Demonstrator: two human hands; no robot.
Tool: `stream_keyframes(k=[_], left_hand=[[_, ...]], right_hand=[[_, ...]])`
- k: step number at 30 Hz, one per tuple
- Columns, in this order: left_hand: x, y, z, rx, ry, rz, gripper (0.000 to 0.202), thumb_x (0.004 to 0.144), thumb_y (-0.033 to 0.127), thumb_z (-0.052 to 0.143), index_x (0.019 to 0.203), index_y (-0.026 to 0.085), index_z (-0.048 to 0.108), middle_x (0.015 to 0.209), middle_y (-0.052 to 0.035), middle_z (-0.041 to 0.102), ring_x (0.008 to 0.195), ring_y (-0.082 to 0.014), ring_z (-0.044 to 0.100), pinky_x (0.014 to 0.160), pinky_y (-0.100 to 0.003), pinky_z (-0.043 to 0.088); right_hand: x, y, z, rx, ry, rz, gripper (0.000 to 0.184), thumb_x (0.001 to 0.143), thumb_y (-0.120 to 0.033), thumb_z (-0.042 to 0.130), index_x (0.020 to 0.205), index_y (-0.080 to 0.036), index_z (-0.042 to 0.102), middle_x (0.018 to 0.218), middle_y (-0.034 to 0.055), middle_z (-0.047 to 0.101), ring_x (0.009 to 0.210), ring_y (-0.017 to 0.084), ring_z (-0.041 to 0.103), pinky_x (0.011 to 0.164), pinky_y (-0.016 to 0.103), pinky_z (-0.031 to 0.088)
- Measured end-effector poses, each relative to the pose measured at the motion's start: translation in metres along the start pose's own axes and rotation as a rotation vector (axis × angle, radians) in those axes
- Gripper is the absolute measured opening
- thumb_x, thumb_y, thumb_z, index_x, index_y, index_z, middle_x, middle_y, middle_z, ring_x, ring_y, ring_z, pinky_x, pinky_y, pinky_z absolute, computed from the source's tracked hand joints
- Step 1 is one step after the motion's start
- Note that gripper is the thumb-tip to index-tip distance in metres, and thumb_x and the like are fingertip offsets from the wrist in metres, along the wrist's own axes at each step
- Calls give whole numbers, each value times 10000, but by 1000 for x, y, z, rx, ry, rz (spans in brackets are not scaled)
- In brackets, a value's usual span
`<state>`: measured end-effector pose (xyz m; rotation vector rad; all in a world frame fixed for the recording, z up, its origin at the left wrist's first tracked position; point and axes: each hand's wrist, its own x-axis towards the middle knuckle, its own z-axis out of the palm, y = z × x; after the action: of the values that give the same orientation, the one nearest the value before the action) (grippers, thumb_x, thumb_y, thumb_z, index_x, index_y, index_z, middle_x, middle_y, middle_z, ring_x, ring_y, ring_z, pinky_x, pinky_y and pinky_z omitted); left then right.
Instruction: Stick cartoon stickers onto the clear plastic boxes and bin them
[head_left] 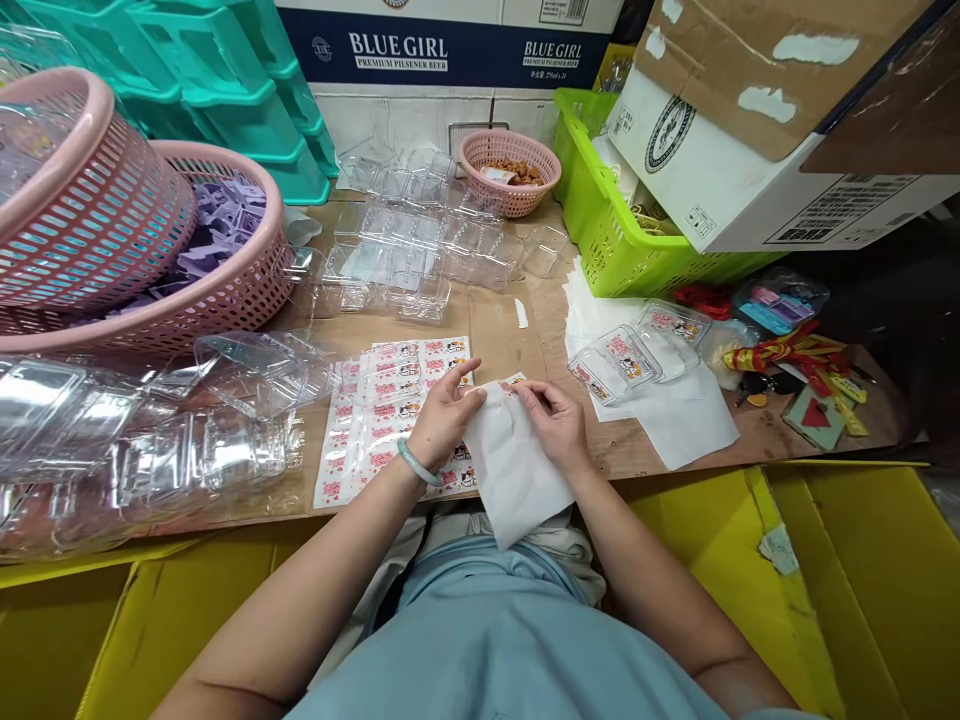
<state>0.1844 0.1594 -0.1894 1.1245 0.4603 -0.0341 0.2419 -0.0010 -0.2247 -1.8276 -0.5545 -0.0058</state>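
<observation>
A mostly bare white sticker sheet (pixel 510 465) hangs between my hands over the table's front edge, with a bit of print left along its top. My left hand (pixel 442 415), with a pale green bangle on the wrist, grips the sheet's left edge under its thumb; its index finger points out. At the top right corner, my right hand (pixel 556 425) pinches the sheet near the printed bit; whether a sticker is between its fingertips is hidden. Printed cat sticker sheets (pixel 352 440) lie overlapped under and beside my left hand. Clear boxes with the same stickers (pixel 619 362) sit to the right.
Clear plastic boxes (pixel 405 250) spread across the back and left. Pink baskets (pixel 247 290) stand left, one with purple pieces; a small pink basket (pixel 510 200) holds brown items. A green crate (pixel 600 230) stands behind blank white sheets (pixel 682 420). Ribbons (pixel 787 355) lie far right.
</observation>
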Motion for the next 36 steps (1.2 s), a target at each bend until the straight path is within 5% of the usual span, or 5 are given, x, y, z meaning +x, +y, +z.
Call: stream_keyframes(k=[10,19,23,29,36], left_hand=[[2,7,2,39,-35,0,728,683,298,725,1350,133,487,583,42,586,488,-106,479,495,-223,338],[1,7,-1,30,-52,4,757,678,322,734,1369,156,471,593,35,611,493,-117,519,507,-228,382],[2,8,0,-15,-41,-37,721,663,313,744,1331,173,515,615,26,623,505,-117,531,504,-225,388],[0,4,2,-89,-101,-46,707,648,299,798,1289,162,530,675,28,644,577,-99,566,568,-209,421],[-10,3,-5,-118,-128,16,643,664,317,809,1238,163,563,751,19,678,603,-92,589,585,-199,450]], right_hand=[[9,-15,-4,-441,-96,-414,156,899,-196,554,966,-249,684,944,39,744,930,212,672,989,447,466],[10,-10,-1,91,84,81,184,898,-353,567,875,-196,661,864,49,726,809,185,688,752,322,569],[6,-14,-9,-102,-109,-184,194,851,-299,665,1035,-239,660,1058,52,713,1005,212,651,923,390,518],[0,-18,-5,-336,-65,-401,165,908,-191,558,1009,-256,672,957,50,731,929,217,662,879,409,522],[5,-12,-14,17,113,53,329,872,-343,620,1177,-227,572,1175,100,662,1106,229,621,956,394,506]])
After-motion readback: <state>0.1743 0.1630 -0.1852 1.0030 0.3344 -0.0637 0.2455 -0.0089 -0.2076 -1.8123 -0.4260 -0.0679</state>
